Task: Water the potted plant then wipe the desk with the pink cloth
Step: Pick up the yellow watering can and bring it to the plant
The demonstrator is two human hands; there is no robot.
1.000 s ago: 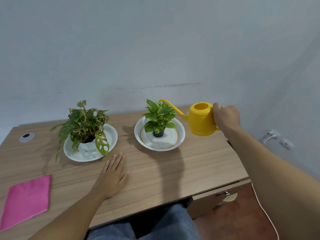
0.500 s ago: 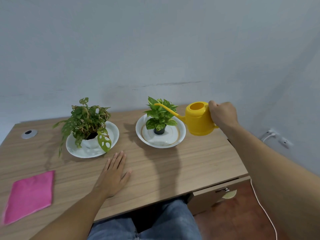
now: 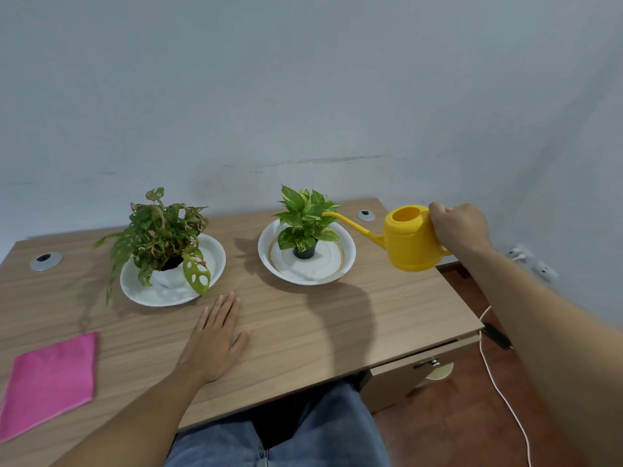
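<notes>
The right hand (image 3: pixel 459 228) reaches out on a nearly straight arm, its fingers (image 3: pixel 438 210) curled tight round the handle of the yellow can (image 3: pixel 413 244), knuckles up. The can hangs clear above the right edge of the surface (image 3: pixel 303 325), tipped a little toward the plant (image 3: pixel 307 219), with the tip of its thin spout among the plant's right-hand leaves. The plant stands in a small dark pot in the middle of a white bowl (image 3: pixel 347 244) with a gold ring. Left of that bowl is a second bowl (image 3: pixel 215 261) with a bushier plant (image 3: pixel 158 230). The left hand (image 3: pixel 215 338) lies flat, palm down, in front of the plant, fingers spread and straight, holding nothing. The pink cloth (image 3: pixel 50 382) lies flat far left of the plant, at the near edge, well apart from the left hand
</notes>
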